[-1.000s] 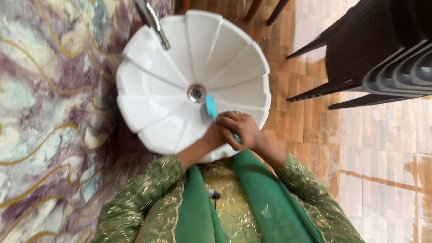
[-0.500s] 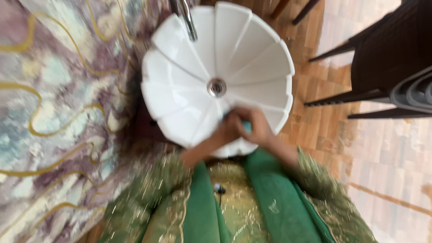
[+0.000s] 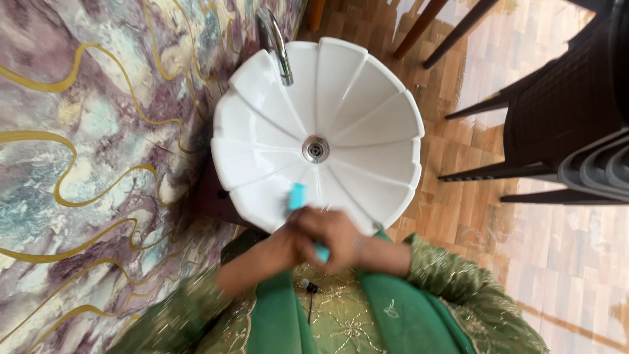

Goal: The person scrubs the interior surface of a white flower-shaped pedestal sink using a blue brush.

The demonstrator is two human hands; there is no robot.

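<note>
A white flower-shaped basin [image 3: 367, 124] with a metal drain [image 3: 316, 149] and a chrome tap [image 3: 275, 40] lies below me. Both my hands meet over its near rim. My right hand [image 3: 337, 239] is closed on a turquoise brush-like object [image 3: 298, 196], whose end sticks out over the basin. My left hand [image 3: 291, 242] presses against it from the left and touches the same object. The hands are blurred, so the exact grip of the left one is unclear. Green embroidered sleeves cover both arms.
A marbled purple wall with gold veins [image 3: 85, 151] runs along the left. Stacked dark plastic chairs [image 3: 570, 124] stand at the right on a wooden-pattern floor [image 3: 472, 216]. Wooden legs [image 3: 452, 29] show at the top.
The view shifted, so the basin now sits higher and more central. My hands stayed together at the near rim, and the turquoise object's end shows again past my fingers.
</note>
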